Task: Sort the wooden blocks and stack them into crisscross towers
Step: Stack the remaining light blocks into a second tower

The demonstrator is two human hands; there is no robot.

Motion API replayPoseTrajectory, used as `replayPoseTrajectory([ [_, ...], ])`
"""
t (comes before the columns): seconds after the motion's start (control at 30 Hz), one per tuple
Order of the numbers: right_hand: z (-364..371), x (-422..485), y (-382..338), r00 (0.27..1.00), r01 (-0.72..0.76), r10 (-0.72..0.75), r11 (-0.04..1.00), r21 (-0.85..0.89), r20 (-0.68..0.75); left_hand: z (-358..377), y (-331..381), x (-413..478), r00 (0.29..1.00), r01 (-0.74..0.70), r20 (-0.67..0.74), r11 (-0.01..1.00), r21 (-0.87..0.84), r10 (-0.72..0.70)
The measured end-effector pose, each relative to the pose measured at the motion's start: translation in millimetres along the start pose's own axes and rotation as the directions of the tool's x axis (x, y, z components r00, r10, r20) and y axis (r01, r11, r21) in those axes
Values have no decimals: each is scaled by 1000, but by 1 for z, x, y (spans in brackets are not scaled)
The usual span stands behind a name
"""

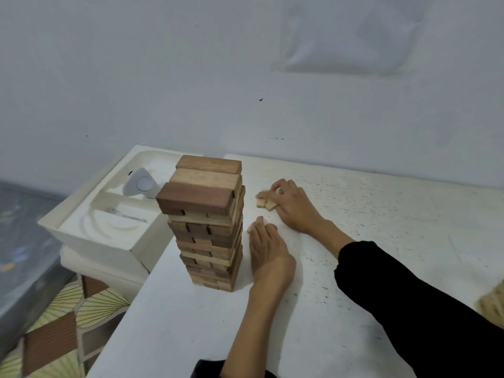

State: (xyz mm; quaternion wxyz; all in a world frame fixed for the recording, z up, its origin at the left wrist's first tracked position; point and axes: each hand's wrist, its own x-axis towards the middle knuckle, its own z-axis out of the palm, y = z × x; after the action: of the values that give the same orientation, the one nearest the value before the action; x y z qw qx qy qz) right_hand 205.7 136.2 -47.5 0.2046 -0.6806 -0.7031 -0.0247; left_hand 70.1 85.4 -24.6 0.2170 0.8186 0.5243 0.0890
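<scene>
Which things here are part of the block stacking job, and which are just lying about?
Job:
block tower
light blocks, gripped by the right hand
left hand, flat on the table beside the tower

Lying about:
white box left of the table
triangular gadget inside it
patterned mat on the floor

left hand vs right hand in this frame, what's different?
The left hand lies flat with straight fingers; the right hand curls its fingers round pale wooden blocks. The left hand sits nearer the camera, close beside the block tower; the right hand is farther back. Both rest on the white table.
</scene>
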Motion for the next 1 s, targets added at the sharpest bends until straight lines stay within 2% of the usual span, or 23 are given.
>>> replayPoseTrajectory([
  [0.17, -11, -19, 11, 989, -137, 139, 990, 33, -50, 5, -9, -5, 992, -82, -95, 996, -24, 79],
  [0.33, -21, -49, 26, 961, -252, 256, 966, 53, -104, 10, -15, -11, 985, -136, -111, 991, -19, 133],
  [0.4, -26, -62, 26, 953, -269, 276, 960, 73, -122, 14, -18, -11, 946, -225, -235, 974, 27, 225],
  [0.53, -32, -95, 22, 924, -325, 332, 943, 66, -191, 20, -30, -8, 874, -368, -315, 927, 67, 370],
  [0.67, -41, -138, 15, 867, -418, 435, 900, 122, -243, 16, -34, -16, 873, -466, -187, 883, -46, 451],
  [0.77, -48, -171, 8, 838, -462, 485, 874, 150, -251, 16, -31, -24, 839, -522, -233, 848, -93, 491],
  [0.87, -54, -198, 0, 821, -489, 520, 853, 180, -235, 23, -25, -31, 815, -570, -266, 792, -217, 514],
  [0.93, -57, -210, -4, 823, -486, 520, 853, 191, -229, 24, -17, -40, 823, -566, -168, 762, -316, 542],
  [1.0, -60, -217, -7, 840, -462, 499, 863, 203, -211, 22, -8, -50, 787, -585, -49, 720, -372, 615],
])
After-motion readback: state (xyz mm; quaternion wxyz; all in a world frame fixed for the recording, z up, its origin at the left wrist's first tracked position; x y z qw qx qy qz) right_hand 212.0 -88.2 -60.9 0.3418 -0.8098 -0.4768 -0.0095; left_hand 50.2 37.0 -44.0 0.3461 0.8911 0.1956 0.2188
